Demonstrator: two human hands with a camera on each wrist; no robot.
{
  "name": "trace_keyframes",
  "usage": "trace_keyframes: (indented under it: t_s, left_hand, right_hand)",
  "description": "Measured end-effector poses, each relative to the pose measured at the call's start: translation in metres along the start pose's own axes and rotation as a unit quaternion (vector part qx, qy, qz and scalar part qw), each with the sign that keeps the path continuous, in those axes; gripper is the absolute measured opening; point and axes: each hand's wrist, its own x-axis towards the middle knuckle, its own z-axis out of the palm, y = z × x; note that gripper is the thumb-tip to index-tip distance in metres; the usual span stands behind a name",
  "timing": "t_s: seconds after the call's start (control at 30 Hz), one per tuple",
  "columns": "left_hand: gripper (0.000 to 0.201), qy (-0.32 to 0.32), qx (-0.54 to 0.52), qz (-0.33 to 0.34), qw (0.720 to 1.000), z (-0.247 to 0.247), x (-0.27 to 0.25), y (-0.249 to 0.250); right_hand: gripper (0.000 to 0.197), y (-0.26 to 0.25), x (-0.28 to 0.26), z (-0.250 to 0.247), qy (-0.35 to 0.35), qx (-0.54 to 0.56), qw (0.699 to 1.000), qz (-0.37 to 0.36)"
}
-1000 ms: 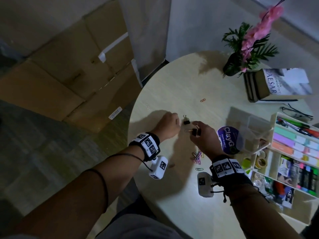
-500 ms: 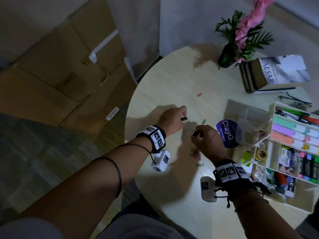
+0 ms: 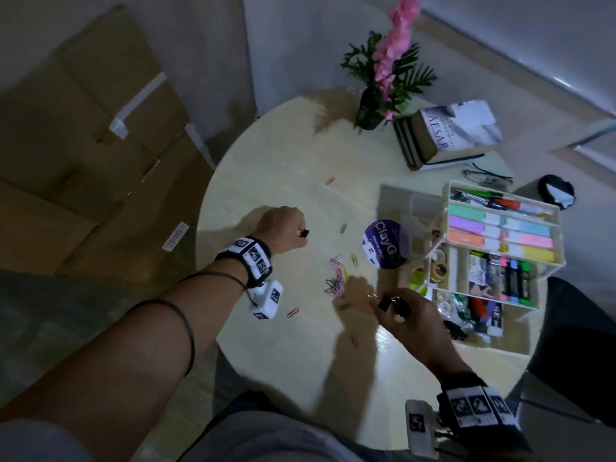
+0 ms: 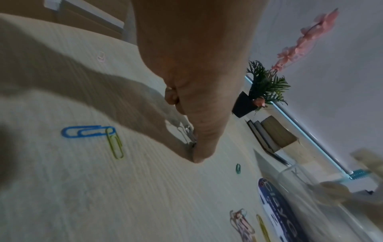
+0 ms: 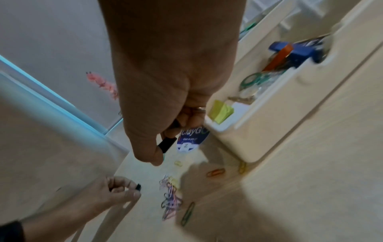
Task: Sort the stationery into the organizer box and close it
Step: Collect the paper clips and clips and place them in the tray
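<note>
My left hand (image 3: 283, 228) is curled into a fist at the table's left side and pinches a small black binder clip (image 3: 70, 233) (image 4: 189, 135) (image 5: 137, 187). My right hand (image 3: 405, 315) is raised near the front of the organizer box (image 3: 553, 225) and grips black binder clips (image 3: 390, 303) (image 5: 167, 144). The box is open, with highlighters, sticky notes, markers and tape rolls in its compartments. A tangle of coloured paper clips (image 3: 337, 278) (image 5: 171, 198) lies on the table between my hands. Single paper clips (image 3: 330, 180) (image 4: 88, 131) are scattered about.
A round purple ClayGo container (image 3: 385, 246) sits beside the box. Behind it are a clear lid (image 3: 413, 208), a stack of books (image 3: 446, 135), glasses (image 3: 486, 176) and a potted pink flower (image 3: 386, 78). Cardboard boxes (image 3: 90, 135) stand left of the round table (image 3: 283, 168).
My right hand pulled back toward me and toward the organizer box, carrying the binder clips. My left hand stayed put, holding its clip. The head view shifted.
</note>
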Motion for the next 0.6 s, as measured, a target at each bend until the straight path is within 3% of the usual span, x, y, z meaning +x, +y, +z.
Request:
trace_keyframes:
  t_s: [0.07, 0.17, 0.33, 0.43, 0.6]
  left_hand:
    - [0.021, -0.010, -0.030, -0.012, 0.999, 0.008, -0.005, 0.002]
    - [0.027, -0.004, -0.129, -0.024, 0.991, 0.026, -0.019, 0.011]
    - [0.022, -0.068, -0.241, 0.003, 0.968, 0.052, -0.056, 0.058]
    - [0.017, -0.106, -0.277, 0.008, 0.955, 0.061, -0.075, 0.101]
    - [0.022, -0.114, -0.238, 0.066, 0.962, 0.073, -0.098, 0.177]
  right_hand:
    - [0.015, 0.011, -0.015, -0.017, -0.020, -0.009, 0.999, 0.024]
    - [0.012, 0.038, -0.031, -0.053, -0.028, -0.009, 0.998, 0.064]
    - [0.015, 0.104, -0.029, -0.104, -0.081, -0.092, 0.979, 0.160]
    - [0.021, 0.127, -0.019, -0.119, -0.092, -0.103, 0.977, 0.164]
    - [0.031, 0.134, -0.007, -0.123, -0.164, -0.122, 0.969, 0.140]
